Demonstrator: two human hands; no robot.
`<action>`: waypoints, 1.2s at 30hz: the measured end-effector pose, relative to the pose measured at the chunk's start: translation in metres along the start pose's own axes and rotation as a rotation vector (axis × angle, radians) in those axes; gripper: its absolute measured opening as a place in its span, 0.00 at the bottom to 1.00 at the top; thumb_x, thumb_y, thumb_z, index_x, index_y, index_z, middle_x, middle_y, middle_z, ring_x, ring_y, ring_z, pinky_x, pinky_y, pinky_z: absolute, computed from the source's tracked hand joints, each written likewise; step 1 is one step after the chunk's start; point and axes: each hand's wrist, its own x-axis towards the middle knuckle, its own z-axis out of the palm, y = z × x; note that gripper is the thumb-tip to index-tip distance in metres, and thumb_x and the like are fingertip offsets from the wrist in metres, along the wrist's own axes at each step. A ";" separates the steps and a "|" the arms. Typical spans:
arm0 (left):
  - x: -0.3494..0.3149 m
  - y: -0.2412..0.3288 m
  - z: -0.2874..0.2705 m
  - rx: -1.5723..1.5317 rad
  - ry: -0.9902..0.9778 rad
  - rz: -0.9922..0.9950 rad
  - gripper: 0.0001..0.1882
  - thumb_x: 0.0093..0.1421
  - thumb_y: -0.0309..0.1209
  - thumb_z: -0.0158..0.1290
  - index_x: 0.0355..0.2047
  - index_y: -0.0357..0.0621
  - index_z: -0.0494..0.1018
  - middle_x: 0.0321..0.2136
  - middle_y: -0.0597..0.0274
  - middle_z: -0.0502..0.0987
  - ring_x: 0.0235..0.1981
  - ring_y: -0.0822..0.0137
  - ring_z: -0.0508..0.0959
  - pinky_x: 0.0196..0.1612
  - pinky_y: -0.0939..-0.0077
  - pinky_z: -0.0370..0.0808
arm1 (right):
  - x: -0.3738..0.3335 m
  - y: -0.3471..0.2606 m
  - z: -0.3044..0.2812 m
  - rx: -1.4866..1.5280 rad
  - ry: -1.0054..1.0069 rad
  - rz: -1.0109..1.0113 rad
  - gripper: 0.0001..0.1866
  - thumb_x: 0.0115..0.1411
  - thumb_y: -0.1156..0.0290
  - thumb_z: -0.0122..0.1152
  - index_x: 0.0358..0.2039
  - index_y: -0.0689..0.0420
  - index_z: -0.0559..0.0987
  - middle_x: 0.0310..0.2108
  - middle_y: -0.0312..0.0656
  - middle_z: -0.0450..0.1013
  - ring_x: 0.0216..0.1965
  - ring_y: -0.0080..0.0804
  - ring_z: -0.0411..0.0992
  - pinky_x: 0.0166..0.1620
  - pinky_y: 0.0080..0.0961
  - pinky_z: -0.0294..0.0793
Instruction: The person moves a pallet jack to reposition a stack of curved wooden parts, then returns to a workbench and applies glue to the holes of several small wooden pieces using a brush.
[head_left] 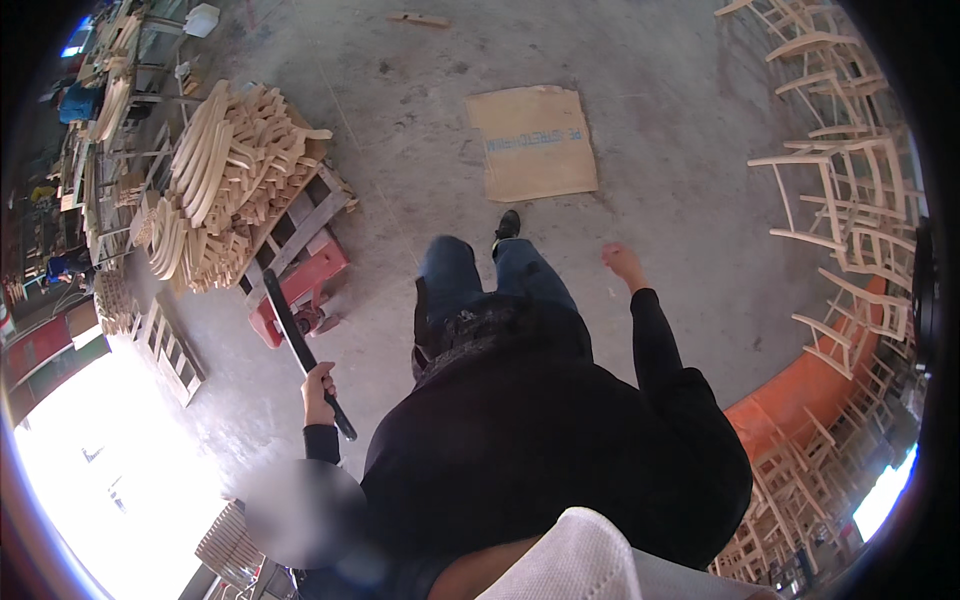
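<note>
My left hand (pixel 318 393) is wrapped round a long black bar (pixel 293 330), gripping it towards its near end. The bar slants away to the far left, and its far end lies in front of a red pallet jack (pixel 283 312); whether the two are joined I cannot tell. Out to my right, over the concrete floor, my right hand (pixel 624 264) hangs with loosely curled fingers and nothing visible in it. One dark shoe (pixel 508 226) shows ahead of my jeans.
Curved wooden parts (pixel 235 165) are heaped on a wooden pallet (pixel 312 222) at left. Flattened cardboard (pixel 533 143) lies ahead on the floor. Wooden chair frames (pixel 845 190) line the right side, beside an orange sheet (pixel 800 400). Another pallet (pixel 172 348) lies near the bright opening.
</note>
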 end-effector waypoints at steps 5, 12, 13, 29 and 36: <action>0.012 -0.007 -0.004 -0.009 0.058 -0.077 0.11 0.44 0.30 0.56 0.13 0.51 0.63 0.08 0.74 0.56 0.08 0.76 0.57 0.14 0.80 0.55 | 0.011 0.002 -0.047 0.323 0.068 0.140 0.14 0.55 0.63 0.55 0.40 0.55 0.77 0.29 0.40 0.77 0.25 0.27 0.74 0.29 0.24 0.72; 0.018 0.029 0.022 -0.061 0.107 -0.091 0.10 0.43 0.30 0.56 0.15 0.50 0.63 0.09 0.74 0.57 0.09 0.77 0.56 0.14 0.81 0.54 | 0.081 -0.001 -0.122 0.290 -0.018 0.200 0.16 0.55 0.65 0.54 0.41 0.60 0.75 0.30 0.41 0.76 0.27 0.26 0.74 0.29 0.21 0.73; 0.017 0.041 0.027 -0.054 0.117 -0.072 0.10 0.43 0.30 0.56 0.15 0.50 0.64 0.09 0.74 0.57 0.09 0.77 0.56 0.14 0.82 0.54 | 0.095 -0.024 -0.141 0.253 0.022 0.181 0.16 0.55 0.65 0.55 0.41 0.60 0.75 0.30 0.40 0.76 0.29 0.26 0.74 0.29 0.21 0.73; 0.106 0.176 0.073 -0.220 0.183 0.100 0.11 0.42 0.34 0.56 0.15 0.54 0.63 0.08 0.76 0.59 0.07 0.78 0.57 0.11 0.84 0.54 | 0.171 -0.032 -0.182 0.076 -0.094 0.233 0.10 0.57 0.67 0.53 0.36 0.57 0.77 0.23 0.41 0.74 0.23 0.25 0.73 0.24 0.20 0.72; 0.095 0.178 0.079 -0.127 0.445 -0.078 0.12 0.39 0.31 0.57 0.10 0.49 0.63 0.07 0.70 0.60 0.06 0.74 0.58 0.10 0.79 0.55 | 0.381 -0.112 -0.163 -0.479 -0.173 -0.252 0.14 0.54 0.64 0.56 0.38 0.57 0.77 0.31 0.45 0.76 0.30 0.38 0.75 0.34 0.30 0.74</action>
